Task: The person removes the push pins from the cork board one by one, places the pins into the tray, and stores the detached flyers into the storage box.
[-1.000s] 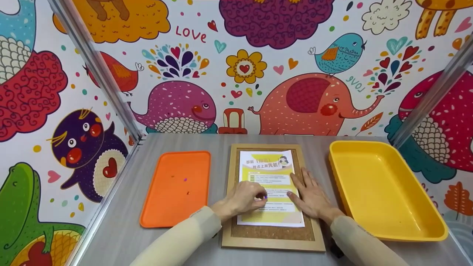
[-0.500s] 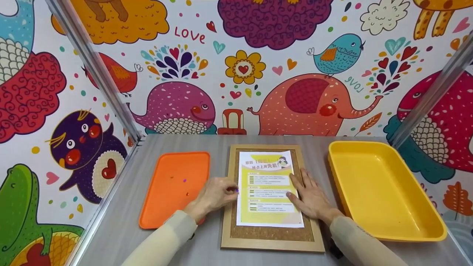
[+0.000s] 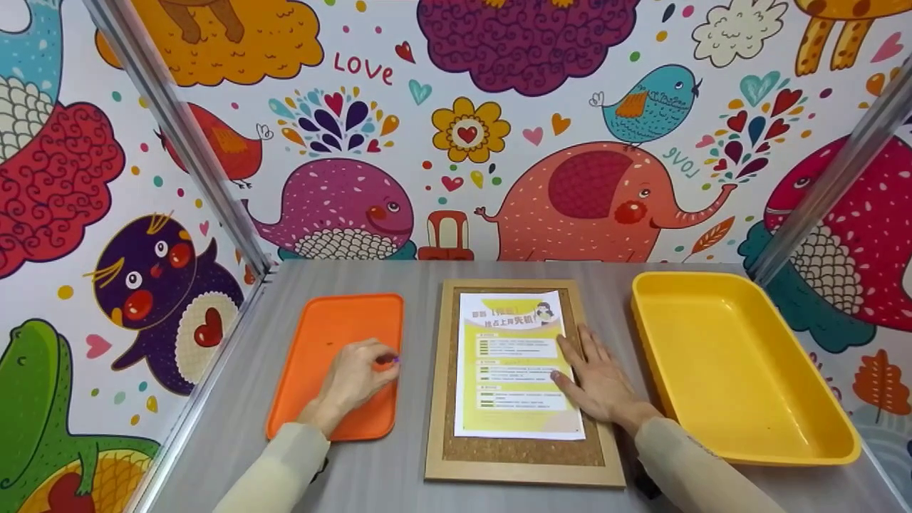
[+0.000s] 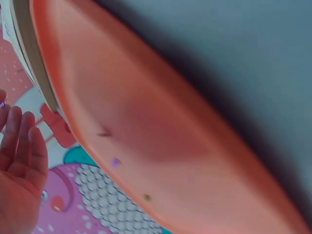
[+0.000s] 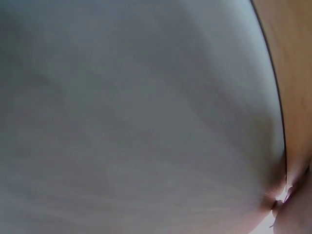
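Note:
My left hand (image 3: pixel 356 374) is over the orange tray (image 3: pixel 349 313), pinching a tiny purple push pin (image 3: pixel 396 360) between thumb and finger. In the left wrist view, several tiny pieces lie in the tray, among them a purple push pin (image 4: pixel 116 162); the others are too blurred to tell. A printed sheet (image 3: pixel 520 420) lies on a wood-framed cork board (image 3: pixel 527 472) at the centre. My right hand (image 3: pixel 598 381) rests with fingers spread on the sheet's right edge and the board's frame. Only a small part of that hand shows in the right wrist view.
To the right of the board stands a deep yellow bin (image 3: pixel 741 370). Grey tabletop (image 3: pixel 420 335) separates the tray from the board. Patterned wall panels with metal posts (image 3: pixel 178 135) close off the back and sides.
My left hand has moved left from above the sheet to above the orange tray, the purple push pin still between its fingers. The right hand has stayed in place.

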Motion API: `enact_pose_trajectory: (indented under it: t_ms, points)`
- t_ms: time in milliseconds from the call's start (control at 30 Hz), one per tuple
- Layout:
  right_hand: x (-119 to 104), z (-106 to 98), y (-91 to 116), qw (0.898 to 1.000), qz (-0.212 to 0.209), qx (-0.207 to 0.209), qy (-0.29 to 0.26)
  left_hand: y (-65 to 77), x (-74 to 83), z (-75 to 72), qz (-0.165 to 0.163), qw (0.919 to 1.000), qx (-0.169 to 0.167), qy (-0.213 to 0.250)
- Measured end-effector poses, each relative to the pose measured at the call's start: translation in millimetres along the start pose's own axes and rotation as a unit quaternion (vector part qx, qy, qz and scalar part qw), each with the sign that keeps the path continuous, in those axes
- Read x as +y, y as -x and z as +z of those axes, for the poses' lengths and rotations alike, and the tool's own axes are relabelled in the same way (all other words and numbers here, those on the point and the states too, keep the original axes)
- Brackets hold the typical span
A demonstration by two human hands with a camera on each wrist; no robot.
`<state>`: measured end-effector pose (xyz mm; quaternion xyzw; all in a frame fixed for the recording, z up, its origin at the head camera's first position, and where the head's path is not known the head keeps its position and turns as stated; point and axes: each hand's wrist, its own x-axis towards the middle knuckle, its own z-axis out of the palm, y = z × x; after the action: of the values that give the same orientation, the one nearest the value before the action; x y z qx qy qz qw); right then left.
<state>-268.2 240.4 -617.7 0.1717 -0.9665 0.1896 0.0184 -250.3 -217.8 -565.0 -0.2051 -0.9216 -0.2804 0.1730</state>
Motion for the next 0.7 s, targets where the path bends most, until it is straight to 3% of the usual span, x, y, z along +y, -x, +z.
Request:
enact_pose_trajectory:
  t_ms: [400,500,700]
  points:
    - [0,0,0,1.0,0.001,-0.001,-0.004,24.3,-48.5,-32.4,-0.069,0.9943,0.043,-0.07]
    - [1,1,0,1.0,0.003,-0.002,0.0,30.1,-58.2,-38.3,-0.088,0.9915,0.035,-0.089]
    - [1,1,0,1.0,0.007,-0.004,-0.001,37.9,-66.8,-45.5,-0.134,0.9861,-0.01,-0.098]
